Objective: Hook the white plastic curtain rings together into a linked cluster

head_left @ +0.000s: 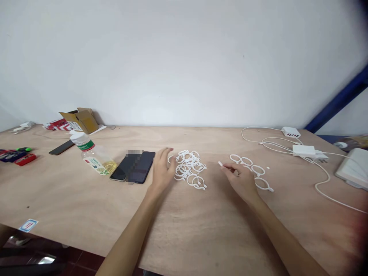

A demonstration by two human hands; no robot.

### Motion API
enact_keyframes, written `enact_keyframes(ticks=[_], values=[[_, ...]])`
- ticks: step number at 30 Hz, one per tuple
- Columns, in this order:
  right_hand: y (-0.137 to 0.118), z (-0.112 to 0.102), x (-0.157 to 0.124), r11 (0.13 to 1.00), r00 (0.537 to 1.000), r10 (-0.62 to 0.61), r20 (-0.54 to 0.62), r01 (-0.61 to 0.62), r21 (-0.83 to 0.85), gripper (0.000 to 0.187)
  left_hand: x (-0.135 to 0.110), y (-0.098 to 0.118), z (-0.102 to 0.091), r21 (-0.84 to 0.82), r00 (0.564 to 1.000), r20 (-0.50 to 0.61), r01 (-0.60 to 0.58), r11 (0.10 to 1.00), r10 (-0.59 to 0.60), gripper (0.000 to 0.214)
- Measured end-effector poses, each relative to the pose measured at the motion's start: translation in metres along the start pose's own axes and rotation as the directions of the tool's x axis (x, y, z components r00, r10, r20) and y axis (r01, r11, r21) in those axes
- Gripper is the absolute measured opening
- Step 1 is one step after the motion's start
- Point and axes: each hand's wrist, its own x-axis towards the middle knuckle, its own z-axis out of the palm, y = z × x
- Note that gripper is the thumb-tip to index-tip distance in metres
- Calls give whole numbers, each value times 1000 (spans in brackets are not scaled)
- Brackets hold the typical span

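A big light brown wooden table (184,230) holds many things. A heap of white plastic rings (188,168) lies in the middle, and a row of white plastic rings (253,170) lies near it. Two flat black phones (133,166) lie side by side next to a clear plastic bottle with a white cap (93,157), which lies on its side. White chargers with long white cords (304,150) lie far to the right. An open brown cardboard box (80,119) sits at the back by the wall.

Makeshift workshop or small assembly bench. Bare plywood table (71,199) stands against a blank white wall (172,57), with a blue metal beam (339,101) at right. Loose white plastic rings (188,166), chargers (304,150) with cables (322,184), a cardboard box (80,119) and small tools (25,159) are scattered about.
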Motion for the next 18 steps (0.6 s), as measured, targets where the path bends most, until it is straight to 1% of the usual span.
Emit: enact_keyframes(ticks=[2,3,4,6,8,10,12,13,14,15,17,18], values=[[-6,0,-3,994,994,16,112,-29,108,30,-9,20,9,-202,994,91,-37,979,56,27],[-9,-1,-5,986,983,6,183,-36,161,30,-14,30,14,-276,986,155,-22,961,68,29],[-12,-2,-7,976,966,-13,258,-43,212,29,-19,40,18,-324,968,239,6,946,76,31],[-20,-4,-11,950,919,-60,389,-67,304,27,-26,55,25,-378,931,353,53,924,91,36],[-26,-7,-14,922,879,-86,468,-107,372,25,-30,64,30,-409,897,424,65,910,126,31],[-31,-10,-16,896,855,-74,513,-169,410,23,-31,67,33,-439,873,466,88,894,143,26],[-32,-12,-17,857,829,-49,557,-251,450,23,-30,67,33,-498,845,519,177,849,128,27],[-32,-11,-18,825,809,-46,585,-300,479,23,-30,66,33,-542,827,551,251,802,114,30],[-32,-11,-19,783,782,-54,620,-352,512,24,-30,65,32,-589,805,585,340,733,97,33],[-31,-10,-20,735,749,-75,659,-405,544,24,-30,65,31,-632,780,620,432,644,85,35],[-32,-8,-22,645,687,-120,717,-495,582,26,-31,64,30,-676,730,681,603,423,47,37],[-33,-8,-24,616,671,-130,730,-523,590,26,-31,64,29,-673,703,711,671,309,23,36]])
